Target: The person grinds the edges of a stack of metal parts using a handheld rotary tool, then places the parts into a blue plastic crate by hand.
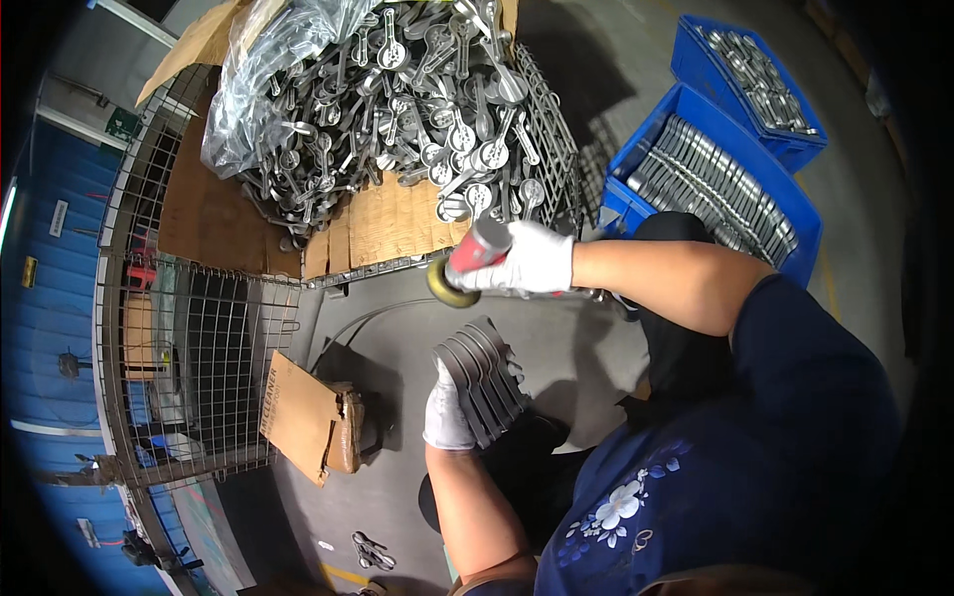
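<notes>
My gloved left hand (446, 412) is closed around a fanned stack of several flat grey metal parts (482, 382), curved and stepped along their edges. They are tilted upward above my lap. Above and slightly right, my gloved right hand (538, 258) grips a red and grey handheld power sander (480, 248). Its round yellowish disc (438, 282) points left and stands apart from the stack. Part of the right hand's fingers is hidden behind the tool.
A wire cage bin (224, 323) lined with cardboard holds a heap of round-headed metal parts (397, 119) and clear plastic film (243, 119). Blue crates (795, 223) with rowed metal parts stand at right. A cardboard box (298, 412), a thin hose (368, 318) and loose parts (372, 551) lie on the floor.
</notes>
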Demonstrator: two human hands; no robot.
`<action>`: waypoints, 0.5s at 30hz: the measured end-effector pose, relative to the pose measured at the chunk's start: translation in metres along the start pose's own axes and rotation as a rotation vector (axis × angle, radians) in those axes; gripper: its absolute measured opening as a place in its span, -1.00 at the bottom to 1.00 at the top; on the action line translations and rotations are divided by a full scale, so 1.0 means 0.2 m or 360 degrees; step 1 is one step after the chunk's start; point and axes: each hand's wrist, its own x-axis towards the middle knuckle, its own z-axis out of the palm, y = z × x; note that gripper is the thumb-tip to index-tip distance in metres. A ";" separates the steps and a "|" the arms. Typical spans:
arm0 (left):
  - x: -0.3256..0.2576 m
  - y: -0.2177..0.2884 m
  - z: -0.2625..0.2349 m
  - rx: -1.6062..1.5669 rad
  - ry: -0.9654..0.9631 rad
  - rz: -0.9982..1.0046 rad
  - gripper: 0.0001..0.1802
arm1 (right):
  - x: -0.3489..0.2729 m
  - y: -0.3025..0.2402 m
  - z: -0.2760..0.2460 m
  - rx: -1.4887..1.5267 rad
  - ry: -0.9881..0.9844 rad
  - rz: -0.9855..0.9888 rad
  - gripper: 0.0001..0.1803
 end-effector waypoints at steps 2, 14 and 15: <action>0.01 -0.02 -0.02 -0.0077 -0.0059 -0.0025 -0.43 | -0.03 -0.02 -0.03 0.0918 -0.0100 0.0531 -0.60; 0.00 0.00 0.03 0.4204 0.0530 0.1646 -0.10 | -0.23 -0.08 -0.01 -0.1096 -0.0289 -0.0318 -0.34; 0.01 -0.02 0.04 0.4119 0.0248 0.1200 -0.17 | -0.24 -0.08 0.00 -0.1091 -0.0286 -0.0315 -0.34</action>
